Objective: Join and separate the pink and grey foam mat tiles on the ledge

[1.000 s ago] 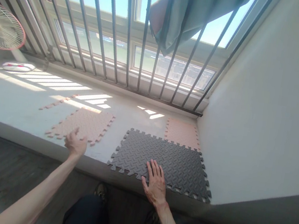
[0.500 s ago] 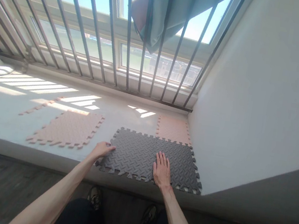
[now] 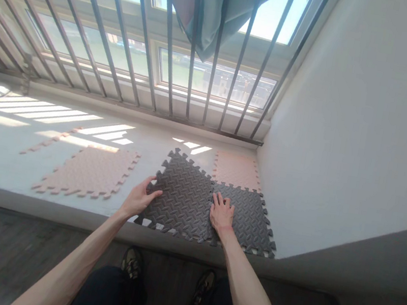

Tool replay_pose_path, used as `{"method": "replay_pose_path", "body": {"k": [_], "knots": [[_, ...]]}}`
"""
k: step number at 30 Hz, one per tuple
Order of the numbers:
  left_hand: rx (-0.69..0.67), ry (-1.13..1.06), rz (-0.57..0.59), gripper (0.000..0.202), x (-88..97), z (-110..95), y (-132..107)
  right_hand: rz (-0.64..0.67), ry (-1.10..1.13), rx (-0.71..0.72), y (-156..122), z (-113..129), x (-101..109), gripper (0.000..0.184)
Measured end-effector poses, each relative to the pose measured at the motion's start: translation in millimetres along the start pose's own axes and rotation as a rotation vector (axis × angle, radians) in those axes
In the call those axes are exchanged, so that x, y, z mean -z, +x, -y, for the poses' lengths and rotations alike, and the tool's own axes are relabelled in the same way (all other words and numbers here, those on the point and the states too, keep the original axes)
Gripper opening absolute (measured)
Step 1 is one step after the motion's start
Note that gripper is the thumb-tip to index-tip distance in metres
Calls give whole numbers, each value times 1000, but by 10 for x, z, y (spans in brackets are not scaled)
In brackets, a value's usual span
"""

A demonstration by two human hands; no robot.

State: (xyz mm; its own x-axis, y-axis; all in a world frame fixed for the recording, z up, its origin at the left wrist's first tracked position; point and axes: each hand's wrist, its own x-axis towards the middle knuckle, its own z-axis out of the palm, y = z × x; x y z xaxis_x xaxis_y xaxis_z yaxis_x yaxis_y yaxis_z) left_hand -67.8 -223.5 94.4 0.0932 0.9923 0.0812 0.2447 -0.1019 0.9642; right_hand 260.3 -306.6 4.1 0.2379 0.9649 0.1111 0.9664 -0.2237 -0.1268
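Note:
Two dark grey interlocking foam mats lie on a pale window ledge [image 3: 1, 161]. My left hand [image 3: 139, 198] grips the left edge of the left grey mat [image 3: 181, 195], whose far side is tilted up off the ledge. My right hand [image 3: 222, 214] presses with fingers bent on the seam where that mat meets the right grey mat [image 3: 250, 219], which lies flat. A small pink mat [image 3: 235, 170] sits joined behind the right grey one.
A loose pink mat [image 3: 88, 173] and a thin pink edge strip [image 3: 48, 141] lie to the left on the ledge. Window bars [image 3: 166, 43] and a hanging green cloth [image 3: 211, 4] stand behind. A white wall [image 3: 348, 118] closes the right side. My shoes [image 3: 131, 265] are on the dark floor.
My left hand left the pink mat, reached the left grey mat's edge and lifted it so its far side rises. My right hand slid up to the seam. The view shifted right.

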Motion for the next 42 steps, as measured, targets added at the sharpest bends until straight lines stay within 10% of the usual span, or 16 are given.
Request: {"method": "replay_pose_path", "body": {"k": [6, 13, 22, 26, 32, 36, 42], "knots": [[1, -40, 25, 58, 8, -356, -147, 8, -16, 8, -42, 14, -7, 58], [-16, -215, -139, 64, 822, -880, -26, -41, 200, -50, -24, 47, 28, 57], [400, -452, 7, 63, 831, -42, -263, -4, 1350, -209, -259, 616, 86, 79], [421, -907, 53, 51, 584, 260, -649, -142, 1390, -361, -421, 804, -102, 75], [301, -966, -391, 41, 266, 572, -702, -14, 1403, -217, -368, 1204, 92, 75], [226, -922, -559, 38, 870, 541, -193, 61, 1288, -70, -451, 965, 328, 71], [229, -403, -704, 38, 1880, 576, 450, -76, 754, 56, -887, -25, 261, 45]]}}
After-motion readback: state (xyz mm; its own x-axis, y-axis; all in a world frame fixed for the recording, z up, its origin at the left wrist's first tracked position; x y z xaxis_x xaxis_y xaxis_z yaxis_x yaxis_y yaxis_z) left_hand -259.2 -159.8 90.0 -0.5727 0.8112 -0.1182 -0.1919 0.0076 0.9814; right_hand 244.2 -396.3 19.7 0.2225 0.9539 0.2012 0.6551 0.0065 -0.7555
